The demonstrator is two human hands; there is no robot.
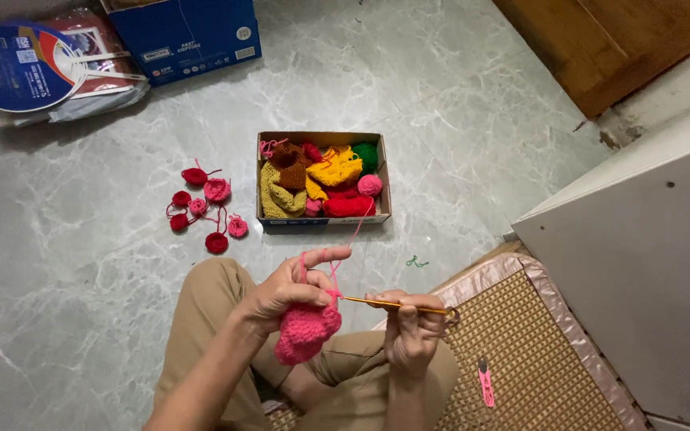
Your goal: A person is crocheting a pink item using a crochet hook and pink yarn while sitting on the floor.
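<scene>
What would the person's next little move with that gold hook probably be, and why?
Probably catching the pink yarn strand and drawing it through. The thin gold crochet hook, pinched in the right hand, already has its tip at the pink crocheted piece, while the left hand holds the strand taut over a raised finger.

Seen from above, the left hand (285,291) pinches a pink crocheted piece (307,329), its pink yarn (358,227) running over the raised forefinger to a pink ball (370,185) in a cardboard box (323,138) of coloured knitwear on the marble floor (81,279). The right hand (410,327) holds a yellow crochet hook (385,303), its tip at the piece. Small red and pink crocheted rounds (205,203) lie left of the box; a pink clip (485,385) rests on the woven mat (537,359).
</scene>
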